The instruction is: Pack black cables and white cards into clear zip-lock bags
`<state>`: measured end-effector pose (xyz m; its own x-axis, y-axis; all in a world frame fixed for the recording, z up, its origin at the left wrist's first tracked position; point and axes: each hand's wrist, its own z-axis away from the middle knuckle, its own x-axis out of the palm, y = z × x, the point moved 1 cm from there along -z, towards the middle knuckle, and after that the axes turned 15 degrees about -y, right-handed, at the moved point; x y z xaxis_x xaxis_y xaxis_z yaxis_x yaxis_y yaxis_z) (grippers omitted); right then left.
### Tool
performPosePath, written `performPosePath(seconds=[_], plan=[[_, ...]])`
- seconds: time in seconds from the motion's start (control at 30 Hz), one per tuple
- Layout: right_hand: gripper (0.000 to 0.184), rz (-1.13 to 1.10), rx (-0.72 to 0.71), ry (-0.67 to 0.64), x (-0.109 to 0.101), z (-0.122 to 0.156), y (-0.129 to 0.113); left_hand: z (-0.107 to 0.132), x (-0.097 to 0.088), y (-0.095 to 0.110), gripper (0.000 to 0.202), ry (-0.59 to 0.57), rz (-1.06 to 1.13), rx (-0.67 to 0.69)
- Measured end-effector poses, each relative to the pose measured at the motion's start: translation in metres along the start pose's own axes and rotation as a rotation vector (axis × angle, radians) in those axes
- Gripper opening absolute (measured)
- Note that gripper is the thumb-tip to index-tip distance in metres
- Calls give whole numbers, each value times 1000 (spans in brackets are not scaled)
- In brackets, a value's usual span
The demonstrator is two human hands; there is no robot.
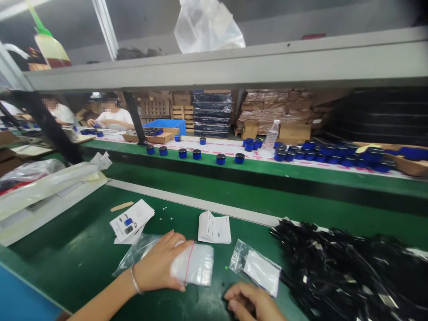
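Observation:
My left hand [160, 264] rests on a stack of small clear zip bags with a red seal line [195, 264] on the green table, its fingers curled round the stack's near end. My right hand [249, 301] lies low at the frame's bottom edge, fingers bent against the table, just below a single zip bag with a white insert [259, 267]. Whether it holds anything is hidden. A stack of white leaflets [214, 228] lies just beyond the bags. Printed cards [132, 220] lie to the left.
A large heap of black cables [351, 267] fills the right side. Plastic-wrapped packs [43, 187] sit at the left. Beyond a green conveyor [267, 196], blue-lidded jars [220, 158] line a far bench, where two other people sit at the far left. A grey shelf [234, 67] hangs overhead.

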<state>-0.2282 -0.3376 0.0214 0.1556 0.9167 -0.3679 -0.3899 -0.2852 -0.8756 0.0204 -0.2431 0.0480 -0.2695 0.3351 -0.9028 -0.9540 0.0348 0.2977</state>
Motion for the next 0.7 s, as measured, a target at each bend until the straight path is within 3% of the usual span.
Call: performPosePath(seconds=[0.07,0.17,0.4,0.53,0.7], plan=[[25,182,21,60,-1,-4,-12,1,10,2,92,59,17,18],[22,252,62,167,1,-12,-28,2,22,2,97,133,6,46],[23,18,128,328,29,-40,-34,11,35,7,98,335,-85,131],[28,-28,150,346,40,-46,-30,13,35,9,101,287,-67,120],[34,-114,95,240,36,-45,-27,12,29,9,98,166,-29,105]])
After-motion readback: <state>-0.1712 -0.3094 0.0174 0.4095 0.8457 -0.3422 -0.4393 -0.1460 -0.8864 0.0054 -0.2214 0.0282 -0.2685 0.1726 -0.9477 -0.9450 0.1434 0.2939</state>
